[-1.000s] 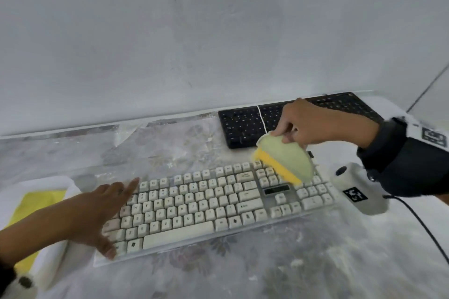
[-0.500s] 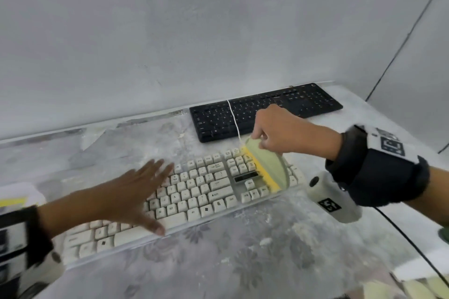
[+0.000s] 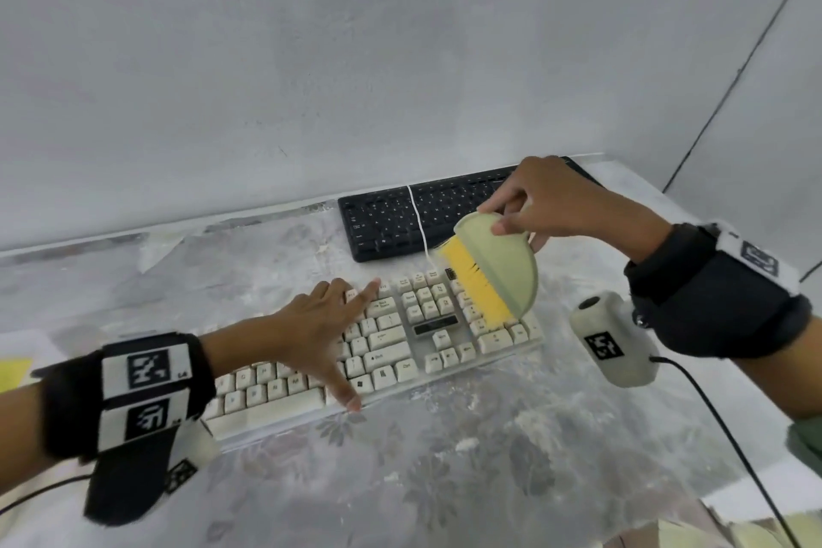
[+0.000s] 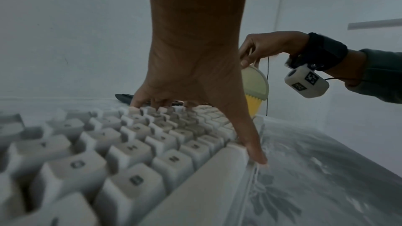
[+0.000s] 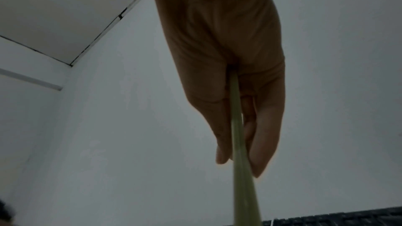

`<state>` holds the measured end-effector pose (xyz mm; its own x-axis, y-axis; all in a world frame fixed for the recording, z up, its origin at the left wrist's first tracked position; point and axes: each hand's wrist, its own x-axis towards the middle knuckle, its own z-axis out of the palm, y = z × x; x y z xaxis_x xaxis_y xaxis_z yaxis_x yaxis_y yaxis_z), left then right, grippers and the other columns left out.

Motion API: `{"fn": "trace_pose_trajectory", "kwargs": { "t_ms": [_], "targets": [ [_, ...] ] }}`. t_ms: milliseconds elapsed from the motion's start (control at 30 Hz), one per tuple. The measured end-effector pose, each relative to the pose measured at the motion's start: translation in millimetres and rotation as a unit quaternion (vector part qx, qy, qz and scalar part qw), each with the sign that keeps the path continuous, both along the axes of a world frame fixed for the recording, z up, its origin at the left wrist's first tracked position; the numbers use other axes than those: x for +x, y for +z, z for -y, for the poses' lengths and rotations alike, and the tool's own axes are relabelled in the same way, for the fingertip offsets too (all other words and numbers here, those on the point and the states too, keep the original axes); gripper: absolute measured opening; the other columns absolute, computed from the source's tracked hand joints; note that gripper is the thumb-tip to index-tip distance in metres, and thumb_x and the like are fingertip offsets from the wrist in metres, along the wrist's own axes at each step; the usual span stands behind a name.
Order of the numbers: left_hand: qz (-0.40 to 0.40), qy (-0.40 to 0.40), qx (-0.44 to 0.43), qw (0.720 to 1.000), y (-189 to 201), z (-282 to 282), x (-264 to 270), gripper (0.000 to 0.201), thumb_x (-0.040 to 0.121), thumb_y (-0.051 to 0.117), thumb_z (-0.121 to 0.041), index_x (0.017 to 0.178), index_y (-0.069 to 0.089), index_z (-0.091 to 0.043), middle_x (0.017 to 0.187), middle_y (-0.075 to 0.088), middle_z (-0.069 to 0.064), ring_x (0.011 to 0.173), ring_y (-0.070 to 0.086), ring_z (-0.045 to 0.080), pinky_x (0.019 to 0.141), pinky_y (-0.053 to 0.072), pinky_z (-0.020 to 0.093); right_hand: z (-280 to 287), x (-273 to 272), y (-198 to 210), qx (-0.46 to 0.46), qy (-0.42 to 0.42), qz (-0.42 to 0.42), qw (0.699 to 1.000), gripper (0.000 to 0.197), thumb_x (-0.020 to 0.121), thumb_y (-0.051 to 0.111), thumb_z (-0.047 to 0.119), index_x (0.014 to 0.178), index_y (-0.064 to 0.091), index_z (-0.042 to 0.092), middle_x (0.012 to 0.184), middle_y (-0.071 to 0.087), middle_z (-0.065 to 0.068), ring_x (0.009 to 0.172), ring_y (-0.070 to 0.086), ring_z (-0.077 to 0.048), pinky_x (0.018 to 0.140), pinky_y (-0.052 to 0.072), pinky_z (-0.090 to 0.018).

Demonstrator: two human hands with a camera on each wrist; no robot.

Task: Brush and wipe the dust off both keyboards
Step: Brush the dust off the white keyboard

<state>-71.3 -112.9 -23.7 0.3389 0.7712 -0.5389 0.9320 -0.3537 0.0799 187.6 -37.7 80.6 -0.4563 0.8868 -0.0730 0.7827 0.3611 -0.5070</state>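
Note:
A white keyboard (image 3: pixel 387 352) lies in front of me on a dusty table; a black keyboard (image 3: pixel 400 218) lies behind it against the wall. My left hand (image 3: pixel 329 325) lies flat on the white keyboard's (image 4: pixel 139 143) middle keys, fingers spread, thumb over the front edge; the left hand (image 4: pixel 191 78) looks the same from the wrist. My right hand (image 3: pixel 542 205) pinches the top of a pale green half-round brush (image 3: pixel 502 263) with yellow bristles, whose tips reach the number pad. From the right wrist, the brush (image 5: pixel 239 143) shows edge-on between thumb and fingers of the right hand (image 5: pixel 237 126).
The table (image 3: pixel 489 458) has a floral cover coated in white dust. A white cord (image 3: pixel 416 218) crosses the black keyboard. A yellow cloth (image 3: pixel 13 369) lies at the far left edge. The wall stands close behind. Pale objects (image 3: pixel 711 534) lie at the near right corner.
My left hand slid right from the white keyboard's left end to its middle. The right hand tilted the brush so its yellow bristles face me over the number pad. The view shifted right.

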Motion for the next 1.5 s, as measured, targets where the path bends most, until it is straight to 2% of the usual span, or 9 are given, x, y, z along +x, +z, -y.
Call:
{"fn": "trace_pose_trajectory", "kwargs": {
  "t_ms": [100,233,367,467,633,833,967,1067,1500],
  "targets": [
    [0.001,0.003,0.044,0.999,-5.5,2.3,-1.2,0.151,0.021,0.024,-0.1,0.136,-0.041,-0.026,0.139,0.013,0.005,0.124,0.017,0.017,0.111,0.02,0.038,-6.8,8.7,1.8,0.011,-0.017,-0.035,0.999,0.032,0.08,0.069,0.004,0.111,0.067,0.01,0.077,0.062,-0.001,0.051,0.062,-0.005,0.05,0.054,-0.017],
    [-0.013,0.009,0.124,0.992,-9.4,13.7,4.6,0.144,0.023,0.025,-0.1,0.126,-0.051,-0.034,0.141,0.009,0.005,0.123,0.014,0.016,0.111,0.016,0.036,-11.6,22.1,4.9,0.032,-0.03,-0.093,0.995,0.038,0.08,0.069,0.005,0.117,0.063,0.008,0.092,0.064,-0.009,0.068,0.065,-0.018,0.051,0.056,-0.024],
    [0.011,0.027,0.211,0.977,-5.9,28.9,12.4,0.141,0.043,0.066,-0.084,0.136,-0.027,-0.032,0.141,0.021,0.016,0.128,0.025,0.027,0.109,0.019,0.042,-2.0,28.4,2.8,0.045,-0.025,-0.092,0.994,0.038,0.08,0.069,0.004,0.117,0.063,0.009,0.083,0.061,-0.004,0.051,0.06,-0.012,0.046,0.053,-0.018],
    [-0.001,0.013,0.308,0.951,-11.9,35.9,11.7,0.151,0.03,0.073,-0.083,0.149,0.005,-0.018,0.124,0.042,0.02,0.11,0.048,0.035,0.093,0.041,0.05,15.3,33.3,-0.3,0.069,-0.024,-0.104,0.992,0.039,0.079,0.069,0.004,0.118,0.063,0.011,0.08,0.059,-0.001,0.055,0.062,-0.013,0.044,0.052,-0.017],
    [0.001,0.018,0.366,0.93,-15.7,45.6,15.7,0.152,0.026,0.078,-0.076,0.149,0.007,-0.021,0.127,0.041,0.021,0.114,0.038,0.033,0.095,0.039,0.052,50.0,43.3,-15.5,0.107,-0.045,-0.123,0.986,0.044,0.08,0.068,0.007,0.122,0.06,0.013,0.081,0.056,0.002,0.072,0.067,-0.029,0.053,0.056,-0.033],
    [-0.019,0.025,0.45,0.893,-18.3,62.0,27.1,0.156,0.016,0.084,-0.068,0.147,0.021,-0.014,0.129,0.033,0.017,0.112,0.037,0.032,0.098,0.039,0.053,100.0,50.5,-36.1,0.084,-0.084,-0.176,0.977,0.065,0.077,0.07,0.0,0.135,0.045,0.014,0.077,0.05,0.009,0.07,0.06,-0.018,0.055,0.055,-0.032],
    [-0.032,0.032,0.481,0.876,-20.9,70.7,33.4,0.154,0.016,0.088,-0.062,0.148,0.021,-0.015,0.131,0.032,0.017,0.117,0.034,0.034,0.105,0.032,0.059,130.4,49.0,-52.9,0.154,-0.12,-0.21,0.958,0.063,0.079,0.066,-0.004,0.135,0.045,0.015,0.09,0.062,-0.01,0.079,0.059,-0.02,0.078,0.055,-0.033],
    [-0.036,0.046,0.463,0.884,-19.7,70.7,35.9,0.155,0.019,0.088,-0.062,0.148,0.014,-0.02,0.133,0.027,0.013,0.12,0.03,0.032,0.109,0.021,0.058,143.6,47.2,-60.8,0.209,-0.116,-0.188,0.953,0.059,0.08,0.067,0.0,0.133,0.047,0.019,0.1,0.068,-0.011,0.073,0.049,-0.008,0.058,0.037,-0.003],
    [-0.064,0.09,0.408,0.906,-11.8,69.4,41.9,0.15,0.036,0.086,-0.061,0.139,-0.019,-0.035,0.143,0.031,0.017,0.128,0.023,0.031,0.115,0.009,0.05,139.6,35.6,-14.2,0.209,0.167,0.097,0.959,0.042,0.086,0.064,0.014,0.124,0.057,0.032,0.097,0.069,0.002,0.058,0.048,-0.003,0.054,0.03,-0.011]
  ]
}}
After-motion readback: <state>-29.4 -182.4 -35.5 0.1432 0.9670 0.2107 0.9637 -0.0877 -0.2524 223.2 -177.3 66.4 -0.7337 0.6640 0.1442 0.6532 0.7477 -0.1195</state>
